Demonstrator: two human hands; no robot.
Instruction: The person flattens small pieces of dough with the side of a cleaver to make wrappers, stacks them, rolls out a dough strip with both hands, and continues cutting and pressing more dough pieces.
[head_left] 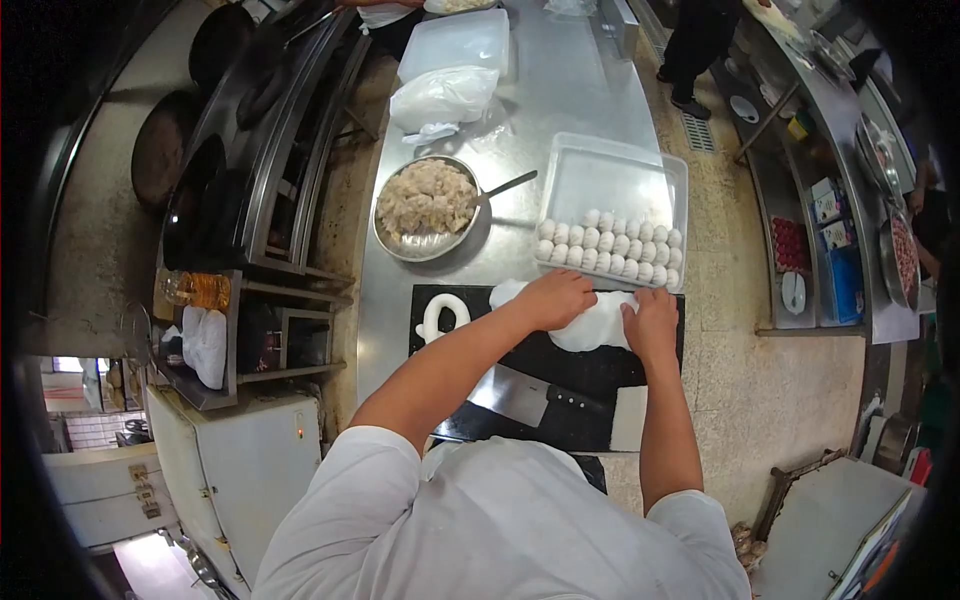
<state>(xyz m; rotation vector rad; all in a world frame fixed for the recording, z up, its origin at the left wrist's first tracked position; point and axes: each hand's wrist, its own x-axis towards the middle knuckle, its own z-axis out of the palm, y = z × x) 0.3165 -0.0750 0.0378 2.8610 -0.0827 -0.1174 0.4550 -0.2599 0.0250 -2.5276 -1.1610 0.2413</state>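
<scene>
- Reference: 12 o'clock points straight ahead of me; the clock is centred between my hands.
- Workpiece: a soft white dough sheet (592, 328) lies on the black board (620, 372), at the centre of the clock. It extends under and past my left hand towards 9 o'clock.
- Left hand (557, 300): fingers curled at the far edge of the sheet. I cannot tell whether they pinch the dough or only press it.
- Right hand (654, 318): fingers partly bent at the right end, thumb angled inward against the dough. The firmness of the grip cannot be told.
- Handling: I judge this to be shaping or drawing out the sheet. Apply light, equal pressure with both hands; support the edge with the finger pads, not the nails.
- Caution: uneven pull could thin or tear the middle. Work outward in small movements and leave clearance from the tray.
- 12 o'clock, just beyond my fingers: plastic tray (600, 182) with rows of rounded dough pieces (605, 241) at its near side.
- 10 o'clock: metal bowl (425, 256) of pale, chunky mixture (425, 195), with a utensil handle (513, 184) projecting.
- 9 o'clock: dough ring (431, 318).
- Between 7 and 8 o'clock: cleaver (508, 396), flat on the board; route my forearms clear of its blade.
</scene>
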